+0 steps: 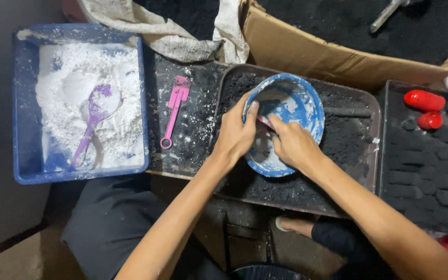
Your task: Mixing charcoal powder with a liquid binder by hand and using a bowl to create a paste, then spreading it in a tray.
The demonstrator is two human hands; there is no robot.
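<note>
A blue bowl (pixel 299 103) smeared with white and black powder sits tilted on a dark tray (pixel 372 155) filled with black powder. My left hand (pixel 234 136) grips the bowl's left rim, thumb over the edge. My right hand (pixel 292 145) reaches inside the bowl, its fingers closed on something small and pinkish that I cannot make out.
A blue tub (pixel 24 103) of white powder with a purple scoop (pixel 92 122) stands at the left. A pink spatula (pixel 174 109) lies on a dusty board. A cardboard box (pixel 286 46) of black powder is behind; a black tray at right holds red pieces (pixel 425 101).
</note>
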